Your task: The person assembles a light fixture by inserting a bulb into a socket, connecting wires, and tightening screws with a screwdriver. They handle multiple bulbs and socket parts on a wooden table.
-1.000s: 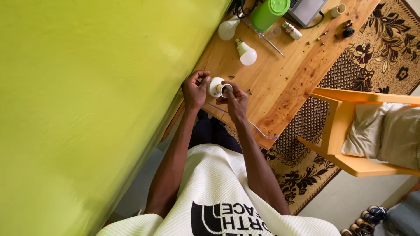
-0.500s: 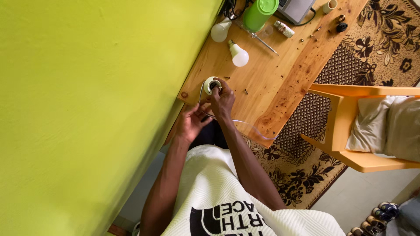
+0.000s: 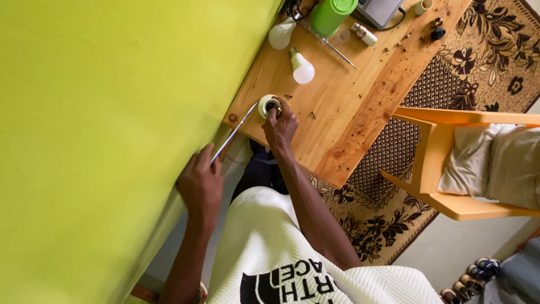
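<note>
Left hand [image 3: 201, 183] now pulled back from socket [image 3: 269, 105], gripping a thin tool [image 3: 232, 132]; right hand [image 3: 279, 125] pinching socket on tabletop [image 3: 343, 112]; fitting unfinished, bulbs [image 3: 302, 68] beyond.

At the wooden table's [image 3: 360, 112] far edge: a grey screened device [image 3: 382, 10] beside a green canister [image 3: 332, 16], and a small labelled cylindrical container [image 3: 364, 34] lying flat.

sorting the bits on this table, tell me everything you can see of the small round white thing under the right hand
The round fitting is small, pale cream-white and plastic-looking, with a dark hollow centre. It rests on the wooden table near its wall-side edge. The right hand has fingertips on its rim and centre. A thin metal rod, held by the left hand, reaches its side. Finer details are too small to tell.
</note>
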